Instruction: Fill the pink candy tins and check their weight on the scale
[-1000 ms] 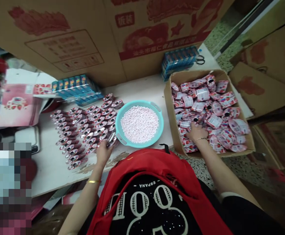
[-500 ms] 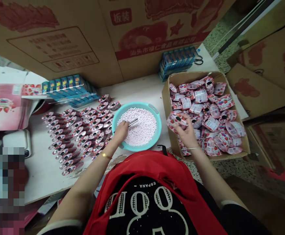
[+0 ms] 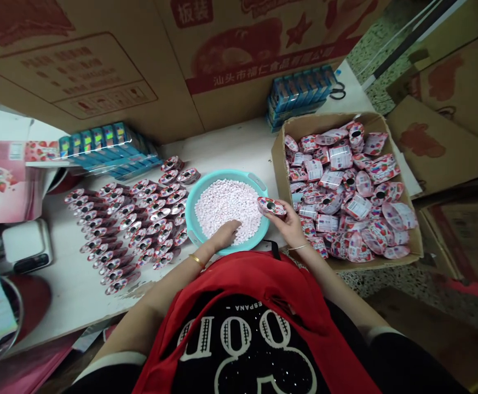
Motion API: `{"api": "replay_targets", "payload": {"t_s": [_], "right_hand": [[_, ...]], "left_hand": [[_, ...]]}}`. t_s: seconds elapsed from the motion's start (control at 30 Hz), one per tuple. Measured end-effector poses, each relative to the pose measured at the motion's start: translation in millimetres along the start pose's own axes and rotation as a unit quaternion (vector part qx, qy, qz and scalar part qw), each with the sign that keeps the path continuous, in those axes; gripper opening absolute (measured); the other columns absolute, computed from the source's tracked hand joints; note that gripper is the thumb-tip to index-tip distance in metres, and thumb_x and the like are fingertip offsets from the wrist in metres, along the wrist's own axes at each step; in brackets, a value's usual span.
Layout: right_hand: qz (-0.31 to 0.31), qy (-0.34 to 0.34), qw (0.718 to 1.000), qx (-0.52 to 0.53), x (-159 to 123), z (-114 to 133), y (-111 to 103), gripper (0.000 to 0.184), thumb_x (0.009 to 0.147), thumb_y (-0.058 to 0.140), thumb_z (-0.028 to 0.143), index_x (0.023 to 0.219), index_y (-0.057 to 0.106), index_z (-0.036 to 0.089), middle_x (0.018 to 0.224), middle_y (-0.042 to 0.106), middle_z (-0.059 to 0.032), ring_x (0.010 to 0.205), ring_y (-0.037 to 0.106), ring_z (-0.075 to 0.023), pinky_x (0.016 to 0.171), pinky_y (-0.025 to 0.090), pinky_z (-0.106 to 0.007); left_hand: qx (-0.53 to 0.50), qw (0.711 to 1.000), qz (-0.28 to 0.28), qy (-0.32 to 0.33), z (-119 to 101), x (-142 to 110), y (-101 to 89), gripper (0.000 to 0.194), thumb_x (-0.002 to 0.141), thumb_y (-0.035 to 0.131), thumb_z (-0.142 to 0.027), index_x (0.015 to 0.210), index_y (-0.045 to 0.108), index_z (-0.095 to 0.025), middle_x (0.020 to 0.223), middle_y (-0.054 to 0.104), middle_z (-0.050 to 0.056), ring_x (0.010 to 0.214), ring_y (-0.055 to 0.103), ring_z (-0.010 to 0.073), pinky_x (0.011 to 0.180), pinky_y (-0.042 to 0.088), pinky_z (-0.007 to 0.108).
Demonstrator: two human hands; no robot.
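My left hand is closed and dips into small pale pink candies in a turquoise basin. The metal scoop it held a moment ago is mostly hidden by the hand and candies. Over the basin's right rim, my right hand grips a pink strawberry-print candy package, its dark round opening facing up. Left of the basin, many similar packages stand in rows on the white table. A cardboard box on the right is heaped with more of them.
Large cardboard cartons wall off the table's back. Blue shrink-wrapped boxes stand at back left, with another blue stack at back right beside scissors. At far left are a white device and a red container.
My right hand has carried a package from the box leftward to the basin's rim. My left hand has moved right and down into the candies, and the metal scoop has dropped from sight.
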State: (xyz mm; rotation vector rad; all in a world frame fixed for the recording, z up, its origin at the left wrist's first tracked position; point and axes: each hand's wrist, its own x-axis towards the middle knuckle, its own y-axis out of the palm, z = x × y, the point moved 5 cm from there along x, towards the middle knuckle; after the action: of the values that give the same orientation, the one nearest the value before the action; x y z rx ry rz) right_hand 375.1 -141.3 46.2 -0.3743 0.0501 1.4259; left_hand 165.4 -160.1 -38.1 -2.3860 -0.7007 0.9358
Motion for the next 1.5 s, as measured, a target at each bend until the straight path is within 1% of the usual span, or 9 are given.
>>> {"api": "replay_targets", "payload": {"t_s": [0.13, 0.43, 0.67, 0.77, 0.87, 0.97, 1.17, 1.33, 1.5], "right_hand": [[0.009, -0.041, 0.997, -0.072, 4.5, -2.4, 2.3, 0.041, 0.083, 0.066, 0.037, 0.12, 0.059, 0.022, 0.115, 0.065, -0.009, 0.11, 0.06, -0.0256, 0.096, 0.05, -0.043], [0.108, -0.153, 0.967, -0.175, 2.3, 6.1, 39.3, 0.045, 0.083, 0.052, 0.013, 0.127, 0.056, 0.021, 0.125, 0.058, -0.0127, 0.12, 0.052, -0.028, 0.106, 0.042, -0.048], [0.147, -0.173, 0.961, -0.155, -2.4, 3.4, 66.4, 0.05, 0.08, 0.049, 0.009, 0.128, 0.056, 0.023, 0.124, 0.058, -0.0114, 0.12, 0.052, -0.0271, 0.106, 0.042, -0.049], [0.142, -0.17, 0.965, -0.142, -1.0, -1.4, 67.8, 0.048, 0.081, 0.048, 0.009, 0.126, 0.056, 0.023, 0.123, 0.059, -0.0108, 0.119, 0.053, -0.0257, 0.106, 0.043, -0.047], [0.127, -0.164, 0.97, -0.129, 2.3, -6.3, 64.3, 0.045, 0.082, 0.047, 0.008, 0.124, 0.056, 0.021, 0.122, 0.059, -0.0118, 0.119, 0.054, -0.0251, 0.105, 0.044, -0.046], [0.11, -0.156, 0.974, -0.121, 5.7, -9.1, 57.7, 0.042, 0.084, 0.048, 0.01, 0.124, 0.055, 0.02, 0.123, 0.059, -0.0129, 0.12, 0.053, -0.0253, 0.104, 0.044, -0.046], [0.082, -0.14, 0.98, -0.119, 8.2, -6.2, 41.8, 0.037, 0.089, 0.051, 0.018, 0.125, 0.053, 0.022, 0.125, 0.058, -0.012, 0.119, 0.054, -0.0249, 0.103, 0.044, -0.045], [0.033, -0.117, 0.986, -0.114, 8.0, 1.9, 25.8, 0.032, 0.09, 0.057, 0.025, 0.121, 0.057, 0.022, 0.12, 0.061, -0.0105, 0.114, 0.057, -0.0243, 0.101, 0.046, -0.042], [-0.011, -0.099, 0.989, -0.111, 12.2, 5.4, 14.8, 0.032, 0.088, 0.062, 0.031, 0.118, 0.058, 0.022, 0.116, 0.063, -0.0098, 0.109, 0.06, -0.0234, 0.097, 0.047, -0.041]], "left_hand": [[-0.036, 0.999, -0.023, 0.015, -0.8, -16.4, -22.0, 0.038, 0.084, 0.046, -0.011, 0.121, 0.053, -0.017, 0.115, 0.062, 0.009, 0.105, 0.058, 0.0188, 0.095, 0.048, 0.034], [0.029, 0.996, -0.075, 0.034, -22.8, -50.7, -114.9, 0.028, 0.093, 0.042, -0.021, 0.119, 0.052, -0.016, 0.105, 0.061, 0.011, 0.101, 0.057, 0.0206, 0.091, 0.048, 0.037], [0.272, 0.961, -0.023, -0.048, -82.5, -38.1, -137.2, 0.041, 0.092, 0.035, -0.009, 0.133, 0.045, -0.013, 0.102, 0.064, 0.014, 0.093, 0.061, 0.023, 0.081, 0.048, 0.037], [0.321, 0.946, -0.01, -0.05, -101.9, -37.4, -142.6, 0.032, 0.093, 0.036, -0.01, 0.118, 0.056, -0.013, 0.099, 0.065, 0.014, 0.091, 0.062, 0.0247, 0.077, 0.047, 0.037], [0.317, 0.946, -0.032, -0.066, -87.9, -37.8, -153.3, 0.025, 0.093, 0.039, -0.012, 0.105, 0.061, -0.016, 0.096, 0.063, 0.011, 0.09, 0.061, 0.0247, 0.077, 0.046, 0.036], [0.297, 0.943, -0.079, -0.124, -39.1, -30.5, -160.4, 0.029, 0.094, 0.035, -0.012, 0.11, 0.059, -0.015, 0.101, 0.061, 0.014, 0.093, 0.059, 0.0266, 0.077, 0.046, 0.038], [0.239, 0.951, -0.093, -0.174, 44.6, 21.1, -122.4, 0.035, 0.092, 0.027, -0.007, 0.109, 0.058, -0.009, 0.111, 0.057, 0.02, 0.107, 0.053, 0.0291, 0.085, 0.046, 0.041], [0.154, 0.982, -0.064, -0.092, 45.1, 53.2, -68.9, 0.032, 0.091, 0.035, -0.007, 0.112, 0.058, -0.012, 0.115, 0.058, 0.016, 0.109, 0.051, 0.0258, 0.096, 0.044, 0.04], [0.052, 0.997, -0.046, -0.013, 27.1, 45.0, -25.8, 0.038, 0.082, 0.044, -0.002, 0.113, 0.059, -0.017, 0.112, 0.061, 0.01, 0.106, 0.054, 0.0224, 0.098, 0.045, 0.037]]}}
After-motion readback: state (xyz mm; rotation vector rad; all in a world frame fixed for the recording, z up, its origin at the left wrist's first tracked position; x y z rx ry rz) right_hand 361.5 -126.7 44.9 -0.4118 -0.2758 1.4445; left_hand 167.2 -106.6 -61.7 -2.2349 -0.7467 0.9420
